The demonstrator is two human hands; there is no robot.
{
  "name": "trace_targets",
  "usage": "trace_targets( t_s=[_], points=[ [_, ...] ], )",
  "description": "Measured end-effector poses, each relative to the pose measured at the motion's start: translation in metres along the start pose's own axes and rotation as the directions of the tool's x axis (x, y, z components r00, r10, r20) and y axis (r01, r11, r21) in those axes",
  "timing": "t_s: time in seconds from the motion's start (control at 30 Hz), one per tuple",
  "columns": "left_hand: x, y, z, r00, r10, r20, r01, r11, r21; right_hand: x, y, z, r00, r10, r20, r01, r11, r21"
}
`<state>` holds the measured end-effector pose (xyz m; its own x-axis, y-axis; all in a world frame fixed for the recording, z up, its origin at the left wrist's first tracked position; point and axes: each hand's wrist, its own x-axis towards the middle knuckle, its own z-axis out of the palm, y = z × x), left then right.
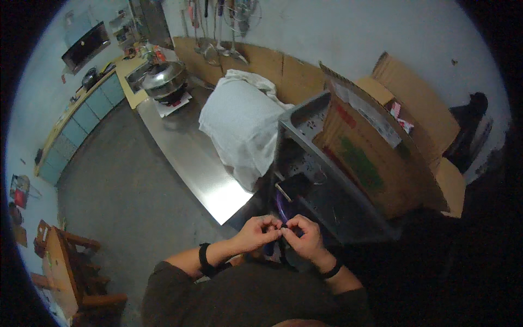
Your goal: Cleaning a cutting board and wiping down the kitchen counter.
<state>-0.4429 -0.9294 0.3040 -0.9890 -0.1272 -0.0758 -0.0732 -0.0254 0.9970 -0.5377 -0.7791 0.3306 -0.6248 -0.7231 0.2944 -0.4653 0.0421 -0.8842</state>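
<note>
My left hand [259,233] and my right hand [304,237] meet in front of my body, fingertips nearly touching. Between them they pinch a small black piece [284,225], too small to identify. A thin purple cable or strip [281,206] runs up from the fingertips toward a dark flat object [297,186] with a light edge, perhaps a phone. That object lies on the dark metal rack or cart [335,216] before me. Black bands circle both wrists.
A white cloth [241,114] covers a bulky thing on the stainless steel counter [184,163]. On the right stands an open cardboard box [367,163]. Farther back sits a lidded metal pot [163,77]; ladles [220,49] hang on the wall. Wooden furniture [65,265] is lower left.
</note>
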Motion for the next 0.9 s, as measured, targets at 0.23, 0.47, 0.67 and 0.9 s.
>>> trace_targets(
  t_s=[0.23,0.47,0.67,0.9],
  points=[
    [-0.018,0.011,-0.057,0.979,0.088,-0.185,-0.093,0.996,-0.016,0.043,-0.028,0.045,0.987,-0.083,0.135,0.079,0.996,0.037],
    [-0.042,0.026,-0.128,0.998,0.029,-0.054,-0.047,0.925,-0.376,0.064,-0.048,0.120,0.955,-0.295,0.033,0.292,0.953,0.081],
    [-0.050,0.023,-0.156,0.993,0.012,0.116,0.044,0.884,-0.465,0.045,-0.069,0.158,0.964,-0.223,-0.145,0.225,0.974,-0.006],
    [-0.066,0.027,-0.160,0.949,0.119,0.292,-0.018,0.944,-0.328,0.011,-0.100,0.176,0.955,-0.085,-0.283,0.056,0.993,-0.107]
  ],
)
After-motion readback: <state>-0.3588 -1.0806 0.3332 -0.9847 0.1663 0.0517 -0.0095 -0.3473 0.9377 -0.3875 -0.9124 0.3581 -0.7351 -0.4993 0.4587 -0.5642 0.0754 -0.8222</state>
